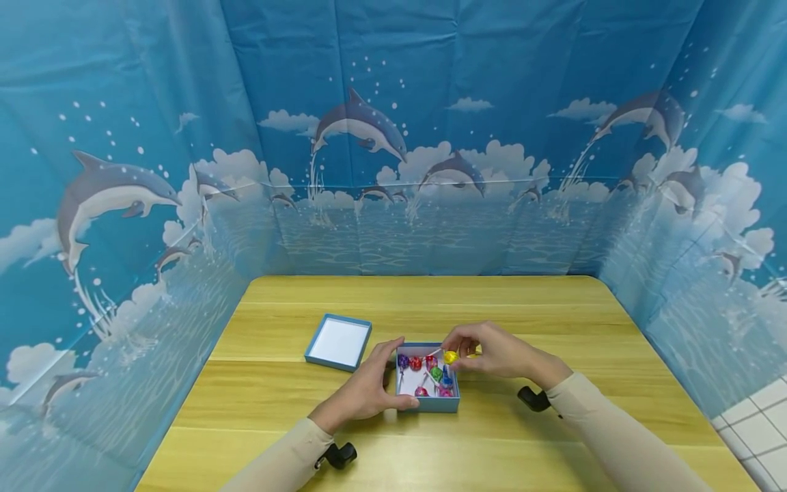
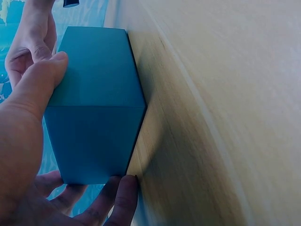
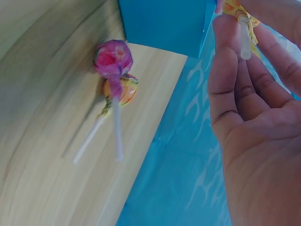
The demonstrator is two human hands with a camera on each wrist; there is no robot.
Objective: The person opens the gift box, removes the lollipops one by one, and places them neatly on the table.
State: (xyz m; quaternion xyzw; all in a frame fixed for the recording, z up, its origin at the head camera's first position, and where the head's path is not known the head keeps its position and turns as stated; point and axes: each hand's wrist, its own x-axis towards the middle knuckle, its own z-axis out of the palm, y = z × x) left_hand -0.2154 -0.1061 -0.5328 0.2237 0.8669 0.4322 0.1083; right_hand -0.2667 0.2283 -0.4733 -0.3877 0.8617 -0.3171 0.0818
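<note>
The box (image 1: 438, 404), blue outside and white inside, stands uncovered on the tabletop (image 1: 473, 451), between the two hands. The left hand (image 1: 367, 388) grasps it at the left side, thumb at the near wall and fingers round toward the far side. The right hand (image 1: 501, 352) pinches a yellow lollipop (image 1: 451, 357) between thumb and fingers at the box's right side; the white stick (image 3: 245, 40) shows in the right wrist view.

Wrapped lollipops lie inside the box: a purple lollipop (image 1: 403, 361) at far left, a red lollipop (image 1: 415, 363) just right of it, a green lollipop (image 1: 436, 373) right of the middle, and a blue lollipop (image 1: 447, 378) along the right wall, among others.

Two more rest on the tabletop just right of the box, a pink lollipop (image 3: 113, 59) and an orange lollipop (image 3: 128, 89); whether they touch cannot be told. The lid (image 1: 339, 342) lies hollow side up, left of and slightly farther than the box. A blue curtain (image 1: 393, 232) printed with dolphins hangs beyond the tabletop.
</note>
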